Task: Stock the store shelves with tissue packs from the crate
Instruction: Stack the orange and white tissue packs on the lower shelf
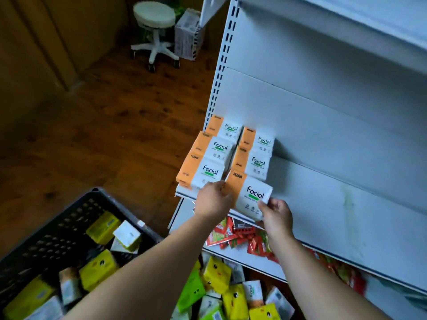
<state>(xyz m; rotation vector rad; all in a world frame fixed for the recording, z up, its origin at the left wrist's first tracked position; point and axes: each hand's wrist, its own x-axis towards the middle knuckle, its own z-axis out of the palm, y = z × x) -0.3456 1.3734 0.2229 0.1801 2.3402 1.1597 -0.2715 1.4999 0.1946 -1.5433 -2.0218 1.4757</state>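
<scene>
An orange-and-white "Facial" tissue pack (250, 192) sits at the front edge of the white shelf (323, 204), tilted. My left hand (213, 199) grips its orange left end, and my right hand (276, 211) pinches its white lower right corner. Behind it, several identical packs (215, 155) stand in two rows at the shelf's left end. The black crate (76, 218) at lower left holds several yellow and white tissue packs (104, 227).
Red snack packets (233, 234) lie on the shelf below. Loose yellow, green and white packs (221, 287) are piled on the floor beneath. A white stool (154, 31) and a box stand far back on the wooden floor. An upper shelf overhangs at top right.
</scene>
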